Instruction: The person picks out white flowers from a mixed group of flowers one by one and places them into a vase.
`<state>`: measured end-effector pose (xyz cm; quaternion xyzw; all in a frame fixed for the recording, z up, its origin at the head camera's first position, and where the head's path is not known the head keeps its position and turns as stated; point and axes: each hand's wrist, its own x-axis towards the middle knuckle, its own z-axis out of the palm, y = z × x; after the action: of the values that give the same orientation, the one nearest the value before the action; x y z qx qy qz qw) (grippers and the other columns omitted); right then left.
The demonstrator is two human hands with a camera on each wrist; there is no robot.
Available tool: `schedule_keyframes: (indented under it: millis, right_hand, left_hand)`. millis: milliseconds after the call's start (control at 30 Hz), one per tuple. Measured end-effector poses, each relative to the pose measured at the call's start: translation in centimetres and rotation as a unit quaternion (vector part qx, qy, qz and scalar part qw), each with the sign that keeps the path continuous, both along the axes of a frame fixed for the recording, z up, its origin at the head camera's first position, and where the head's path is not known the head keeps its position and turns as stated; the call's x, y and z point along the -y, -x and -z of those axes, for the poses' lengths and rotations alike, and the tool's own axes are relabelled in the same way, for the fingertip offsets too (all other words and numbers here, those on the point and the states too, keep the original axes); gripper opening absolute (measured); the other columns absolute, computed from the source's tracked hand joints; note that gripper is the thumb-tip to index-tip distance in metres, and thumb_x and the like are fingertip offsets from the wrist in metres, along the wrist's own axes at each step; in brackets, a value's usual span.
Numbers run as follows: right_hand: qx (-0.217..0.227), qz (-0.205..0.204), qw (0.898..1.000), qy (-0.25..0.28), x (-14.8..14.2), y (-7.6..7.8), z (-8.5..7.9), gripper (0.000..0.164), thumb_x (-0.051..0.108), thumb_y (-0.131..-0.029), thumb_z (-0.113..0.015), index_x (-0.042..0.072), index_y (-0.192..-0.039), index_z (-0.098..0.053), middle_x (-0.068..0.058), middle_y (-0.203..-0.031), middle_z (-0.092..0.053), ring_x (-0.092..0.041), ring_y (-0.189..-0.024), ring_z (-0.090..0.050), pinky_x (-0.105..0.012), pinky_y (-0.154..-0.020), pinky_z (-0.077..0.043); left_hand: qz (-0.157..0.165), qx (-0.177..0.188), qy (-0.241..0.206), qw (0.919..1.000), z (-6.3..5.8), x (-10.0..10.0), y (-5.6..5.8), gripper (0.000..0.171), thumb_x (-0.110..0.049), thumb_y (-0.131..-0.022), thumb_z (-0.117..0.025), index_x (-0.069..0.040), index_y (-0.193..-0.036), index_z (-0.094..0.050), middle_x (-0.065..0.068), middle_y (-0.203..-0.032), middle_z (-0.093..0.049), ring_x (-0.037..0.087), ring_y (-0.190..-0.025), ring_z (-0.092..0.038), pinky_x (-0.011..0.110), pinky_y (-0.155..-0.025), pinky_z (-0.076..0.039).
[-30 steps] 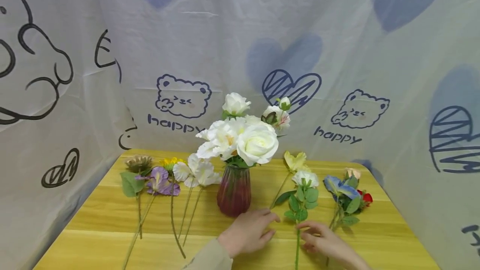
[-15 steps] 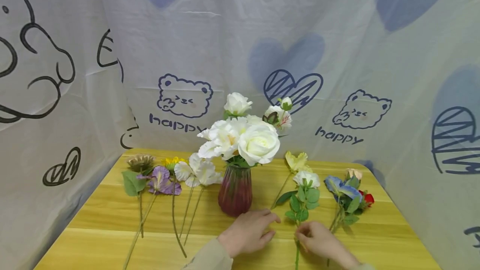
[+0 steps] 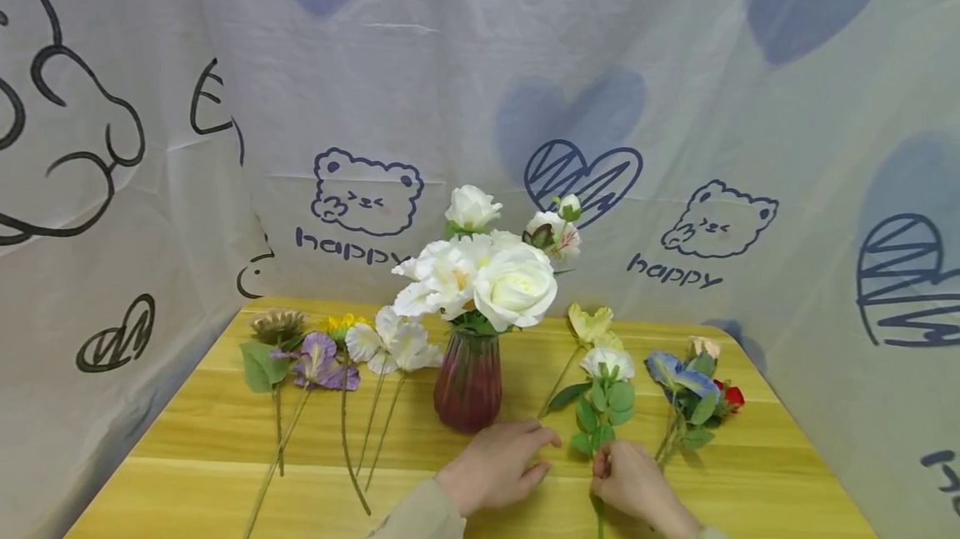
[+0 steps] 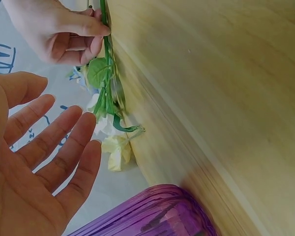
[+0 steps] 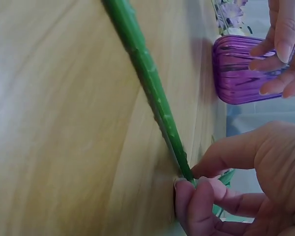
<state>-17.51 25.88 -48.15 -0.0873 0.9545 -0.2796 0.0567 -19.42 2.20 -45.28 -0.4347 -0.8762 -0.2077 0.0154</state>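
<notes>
My right hand (image 3: 636, 481) pinches the green stem (image 5: 155, 86) of a white flower (image 3: 607, 363) with round green leaves, low down near the table's front. In the right wrist view the thumb and fingertips meet around that stem. My left hand (image 3: 498, 466) is just in front of a purple-red ribbed vase (image 3: 468, 385), holding nothing. Its fingers (image 4: 64, 147) are spread and relaxed in the left wrist view. White flowers (image 3: 516, 287) and a small bud (image 3: 569, 207) stand in the vase.
On the left of the wooden table (image 3: 187, 439) lie a purple flower (image 3: 321, 360), white flowers (image 3: 396, 341), a yellow one (image 3: 343, 326) and a brownish one (image 3: 277, 325). At right lie a pale yellow flower (image 3: 591, 324), a blue one (image 3: 681, 374) and a red one (image 3: 732, 396).
My right hand has closed its fingertips on the white flower's stem, which has shifted slightly. The left hand has stayed in place.
</notes>
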Motion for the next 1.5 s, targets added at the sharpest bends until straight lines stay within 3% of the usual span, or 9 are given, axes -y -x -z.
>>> schedule_keyframes:
  millis: [200, 400, 533, 700, 800, 967, 1133, 1367, 1500]
  right_hand:
    - [0.069, 0.088, 0.993, 0.042, -0.1, 0.5, 0.1, 0.029, 0.009, -0.069, -0.074, 0.004, -0.085, -0.050, -0.004, -0.065, -0.048, -0.016, -0.054, -0.043, -0.028, -0.049, -0.036]
    - [0.139, 0.125, 0.966, 0.177, -1.4, 0.9, 0.1, 0.047, 0.005, -0.080, -0.063, -0.006, -0.115, -0.035, -0.003, -0.061, -0.046, -0.013, -0.048, -0.041, -0.027, -0.049, -0.036]
    - [0.198, 0.143, 0.919, 0.308, -1.7, 0.9, -0.3, 0.048, 0.007, -0.088, -0.055, -0.010, -0.124, -0.029, 0.001, -0.062, -0.041, -0.008, -0.051, -0.041, -0.023, -0.051, -0.037]
    - [0.275, 0.141, 0.838, 0.449, -1.8, 1.2, -0.6, 0.055, 0.022, -0.094, -0.056, -0.011, -0.129, -0.029, 0.002, -0.074, -0.055, -0.005, -0.063, -0.057, -0.014, -0.056, -0.046]
    - [0.298, 0.135, 0.793, 0.513, -1.7, 1.2, -0.4, 0.048, 0.023, -0.094, -0.058, -0.008, -0.123, -0.035, -0.003, -0.081, -0.061, -0.006, -0.067, -0.060, -0.012, -0.057, -0.048]
    - [0.304, 0.126, 0.747, 0.577, -1.5, 1.0, 0.0, 0.028, 0.019, -0.098, -0.050, -0.003, -0.114, -0.042, -0.007, -0.088, -0.061, -0.007, -0.072, -0.059, -0.013, -0.061, -0.048]
    - [0.301, 0.119, 0.744, 0.584, -1.5, 1.0, 0.1, 0.024, 0.018, -0.101, -0.046, -0.002, -0.113, -0.048, -0.005, -0.087, -0.062, -0.007, -0.072, -0.060, -0.013, -0.060, -0.049]
    - [0.246, 0.130, 0.792, 0.543, -1.0, 0.9, -0.9, 0.030, 0.018, -0.100, -0.047, -0.005, -0.119, -0.044, -0.002, -0.085, -0.062, -0.005, -0.068, -0.059, -0.012, -0.054, -0.046]
    - [0.205, 0.169, 0.811, 0.521, -0.4, 0.8, -2.1, 0.029, 0.021, -0.097, -0.053, -0.002, -0.114, -0.048, -0.003, -0.086, -0.062, -0.009, -0.071, -0.060, -0.015, -0.059, -0.050]
  left_hand:
    - [0.001, -0.007, -0.005, 1.0000, 0.1, 0.1, -0.1, 0.030, -0.028, -0.093, -0.059, -0.019, -0.122, -0.058, -0.005, -0.114, -0.061, 0.004, -0.092, -0.059, 0.020, -0.077, -0.051]
    - [-0.009, -0.012, -0.007, 0.9999, 0.3, 0.4, -0.2, 0.033, -0.028, -0.093, -0.059, -0.019, -0.124, -0.056, -0.005, -0.118, -0.061, 0.007, -0.097, -0.059, 0.023, -0.080, -0.052]
    - [-0.012, -0.010, -0.015, 0.9998, 0.4, 0.7, -0.1, 0.032, -0.028, -0.093, -0.059, -0.019, -0.123, -0.056, -0.005, -0.115, -0.062, 0.007, -0.094, -0.060, 0.022, -0.077, -0.052]
    - [-0.030, -0.013, -0.031, 0.9990, 0.5, 0.9, -0.2, 0.035, -0.025, -0.093, -0.059, -0.017, -0.127, -0.054, -0.003, -0.118, -0.061, 0.010, -0.097, -0.060, 0.025, -0.078, -0.053]
    - [-0.051, -0.037, -0.052, 0.9967, 0.5, 1.1, -0.2, 0.034, -0.023, -0.093, -0.057, -0.016, -0.127, -0.055, -0.001, -0.120, -0.061, 0.014, -0.101, -0.060, 0.029, -0.081, -0.053]
    - [-0.078, -0.100, -0.118, 0.9849, 0.8, 1.7, 0.0, 0.029, -0.018, -0.091, -0.058, -0.013, -0.120, -0.058, -0.001, -0.114, -0.063, 0.014, -0.099, -0.061, 0.030, -0.082, -0.053]
    - [-0.092, -0.126, -0.170, 0.9730, 0.8, 2.2, 0.1, 0.028, -0.015, -0.089, -0.059, -0.012, -0.116, -0.060, 0.000, -0.110, -0.064, 0.014, -0.096, -0.062, 0.030, -0.080, -0.054]
    - [-0.114, -0.158, -0.198, 0.9607, 0.7, 2.6, 0.1, 0.029, -0.011, -0.084, -0.063, -0.011, -0.113, -0.062, 0.001, -0.107, -0.064, 0.017, -0.094, -0.062, 0.032, -0.079, -0.054]
    - [-0.124, -0.164, -0.213, 0.9552, 0.7, 2.8, 0.2, 0.029, -0.009, -0.083, -0.063, -0.014, -0.111, -0.062, 0.002, -0.108, -0.063, 0.016, -0.096, -0.060, 0.033, -0.080, -0.053]
